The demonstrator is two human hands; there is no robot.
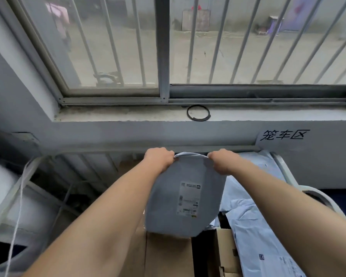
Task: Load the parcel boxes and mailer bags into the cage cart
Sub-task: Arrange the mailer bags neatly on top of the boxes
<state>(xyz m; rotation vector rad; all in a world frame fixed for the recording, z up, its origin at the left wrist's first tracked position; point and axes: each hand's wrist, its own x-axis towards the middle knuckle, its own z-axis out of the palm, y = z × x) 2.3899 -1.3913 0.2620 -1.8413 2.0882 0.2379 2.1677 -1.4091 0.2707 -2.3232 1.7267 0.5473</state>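
A grey mailer bag [168, 206] with a white shipping label hangs over the cage cart. My left hand [159, 158] grips its far left corner and my right hand [223, 161] grips its far right corner, both arms stretched forward. Below the bag lie brown parcel boxes [168, 256] inside the cart. Several pale blue mailer bags [254, 216] are piled at the right side of the cart. The cart's metal frame [196, 148] runs along the wall behind the bag.
A barred window with a concrete sill [128, 114] fills the wall ahead; a black ring [198, 112] lies on the sill. A sign [283, 134] with black characters is stuck to the wall at right. White cord [18, 212] and cage bars stand at left.
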